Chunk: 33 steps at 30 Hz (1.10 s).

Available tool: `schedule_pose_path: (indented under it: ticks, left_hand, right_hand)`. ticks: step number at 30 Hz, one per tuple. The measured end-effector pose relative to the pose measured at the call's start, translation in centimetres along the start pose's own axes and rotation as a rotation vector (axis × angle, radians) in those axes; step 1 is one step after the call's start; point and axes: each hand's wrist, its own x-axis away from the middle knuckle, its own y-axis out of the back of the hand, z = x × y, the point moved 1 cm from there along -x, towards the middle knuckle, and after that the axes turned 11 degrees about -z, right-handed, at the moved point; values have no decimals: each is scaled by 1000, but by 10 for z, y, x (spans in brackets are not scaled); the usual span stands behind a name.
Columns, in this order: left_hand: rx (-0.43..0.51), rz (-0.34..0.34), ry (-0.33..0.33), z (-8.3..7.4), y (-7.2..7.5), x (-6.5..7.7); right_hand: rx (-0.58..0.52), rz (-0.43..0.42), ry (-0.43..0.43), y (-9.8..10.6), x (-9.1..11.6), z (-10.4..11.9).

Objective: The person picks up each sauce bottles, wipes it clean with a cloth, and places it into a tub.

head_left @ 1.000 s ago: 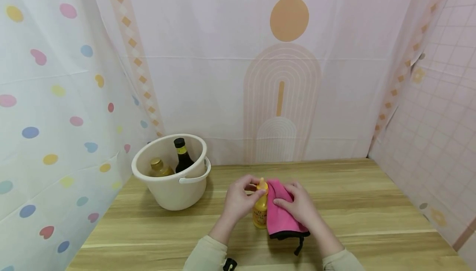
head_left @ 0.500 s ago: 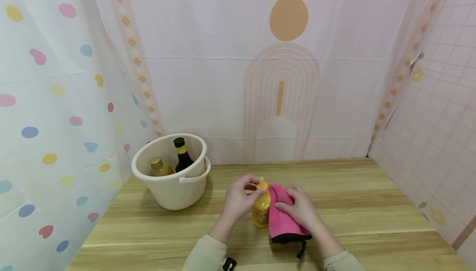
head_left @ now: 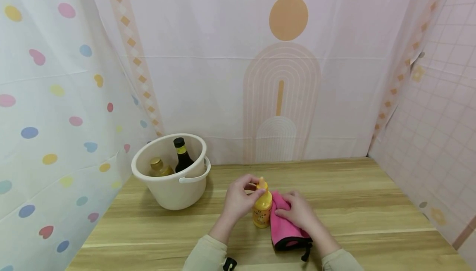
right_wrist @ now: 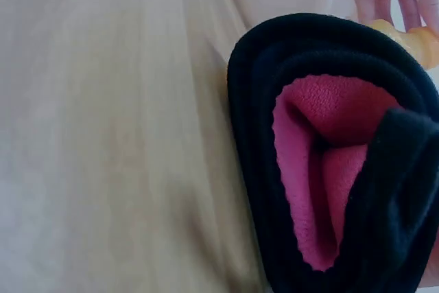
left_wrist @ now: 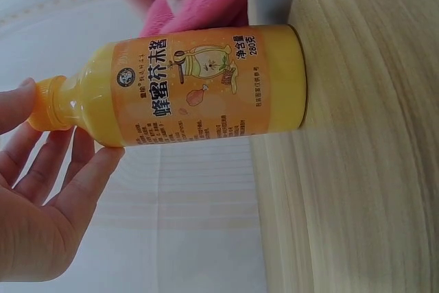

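A yellow squeeze bottle [head_left: 262, 214] stands upright on the table, its cap between the thumb and fingers of my left hand [head_left: 239, 196]. Its printed orange label [left_wrist: 192, 84] faces the left wrist camera. Against the bottle's right side, my right hand [head_left: 299, 214] grips a plush pink cloth [head_left: 284, 229] with black edging and a dangling black loop. Folds of the pink cloth [right_wrist: 339, 104] open toward the right wrist camera, ringed by the black border. The bottle's far side is hidden.
A cream bucket [head_left: 174, 196] stands at the back left, with its handle [head_left: 197, 178] hanging on the right. Inside are a dark bottle [head_left: 183, 157] with a black cap and a gold-capped bottle [head_left: 160, 167]. Patterned curtains [head_left: 208, 77] border the wooden table [head_left: 353, 205].
My right hand and the cloth have slid down and slightly to the right along the bottle's side. My left hand keeps its hold on the cap.
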Motion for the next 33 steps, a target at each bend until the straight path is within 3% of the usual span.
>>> schedule_pose_path:
  ticks: [10,14,27,33]
  left_hand:
    - [-12,5,32,-1,0,0]
    - [-11,9,13,-2,0,-1]
    - [-10,60,-36,-3,2,-5]
    - [-75,4,-64,3,-3,-1]
  right_hand:
    - [109,36,64,-2,-2,1]
    - [132,37,68,-2,-1,1]
    - [62,-37,11,11,2,2]
    - [18,-99,16,25,-1,6]
